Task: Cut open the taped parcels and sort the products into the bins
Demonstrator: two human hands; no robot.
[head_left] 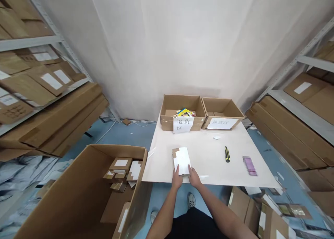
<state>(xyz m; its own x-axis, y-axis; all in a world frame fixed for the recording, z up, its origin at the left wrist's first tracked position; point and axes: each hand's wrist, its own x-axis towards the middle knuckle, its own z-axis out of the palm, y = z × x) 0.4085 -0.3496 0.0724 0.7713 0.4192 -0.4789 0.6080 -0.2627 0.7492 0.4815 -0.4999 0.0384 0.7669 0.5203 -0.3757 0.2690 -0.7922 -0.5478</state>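
A small cardboard box [175, 151] with a white label on its top is at the near side of the white table [159, 166]. My left hand [177, 179] grips its near left corner, the thumb lying over the label. On the near right corner, my right hand [193, 177] holds the same box. Most of my fingers are hidden beneath or behind it. To the right on the table lie a black and yellow box cutter [227, 154] and a blurred-out purple item [249, 166].
Two open cartons with paper signs, the left one [167, 124] and the right one [221, 125], stand at the table's back. A big open carton [78, 173] with several small boxes is at left. Shelves [31, 40] of boxes flank both sides. Cartons [242, 204] lie on the floor at right.
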